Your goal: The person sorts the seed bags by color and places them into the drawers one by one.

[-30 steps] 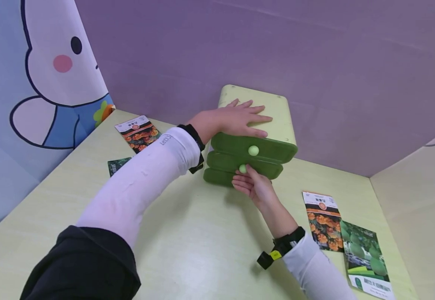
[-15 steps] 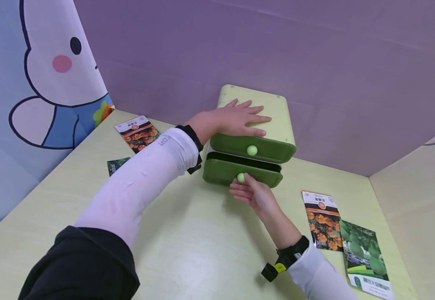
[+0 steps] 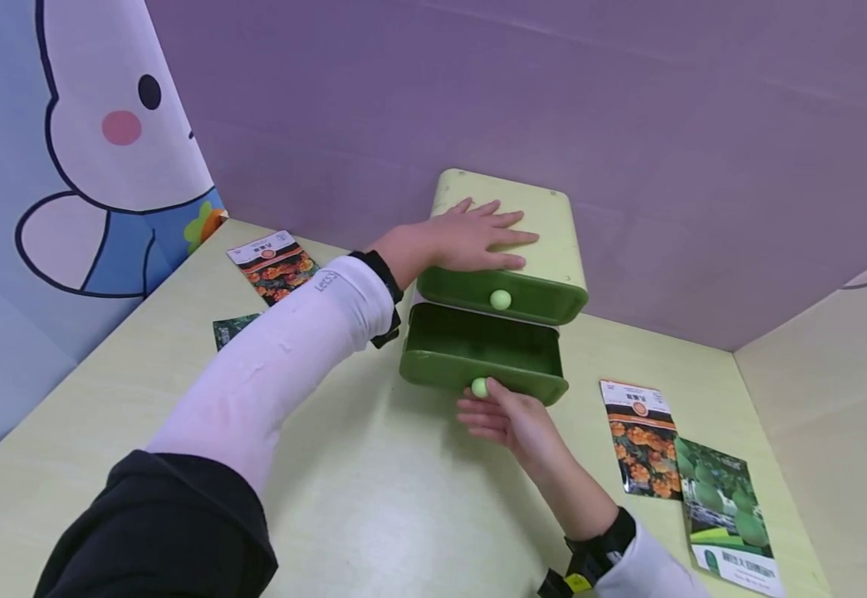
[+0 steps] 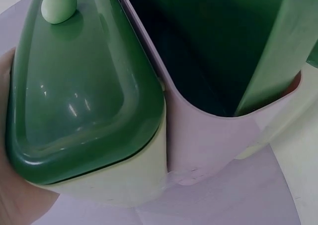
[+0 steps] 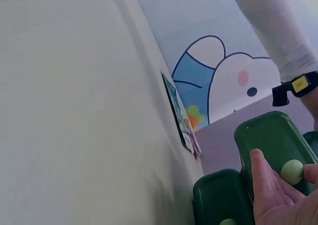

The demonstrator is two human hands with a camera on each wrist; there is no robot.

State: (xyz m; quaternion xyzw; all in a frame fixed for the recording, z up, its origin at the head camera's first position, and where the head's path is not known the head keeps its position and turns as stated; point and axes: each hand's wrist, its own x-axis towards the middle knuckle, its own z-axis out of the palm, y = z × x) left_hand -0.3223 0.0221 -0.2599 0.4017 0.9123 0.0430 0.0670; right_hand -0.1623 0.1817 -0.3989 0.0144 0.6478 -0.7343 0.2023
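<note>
A small drawer chest with a pale yellow top (image 3: 549, 228) and green fronts stands against the back wall. My left hand (image 3: 471, 239) lies flat on its top, fingers spread. Below the closed top drawer (image 3: 441, 285), the middle drawer (image 3: 433, 368) is pulled well out, its visible inside bare. My right hand (image 3: 516, 419) pinches that drawer's round light-green knob (image 3: 480, 388) between thumb and fingers. In the right wrist view the bottom drawer (image 5: 218, 192) sits farther back; the head view hides it. The left wrist view looks along the top drawer's knob (image 4: 58, 5).
Right of the chest lie an orange-flower packet (image 3: 639, 444) and a green packet (image 3: 728, 498). Another orange-flower packet (image 3: 272, 262) and a dark green packet (image 3: 232, 330) lie at left, partly behind the left sleeve. A purple wall (image 3: 665, 166) rises directly behind the chest.
The middle drawer has slid from closed out toward me, with my right hand drawing back on its knob. My left hand has stayed on the chest's top.
</note>
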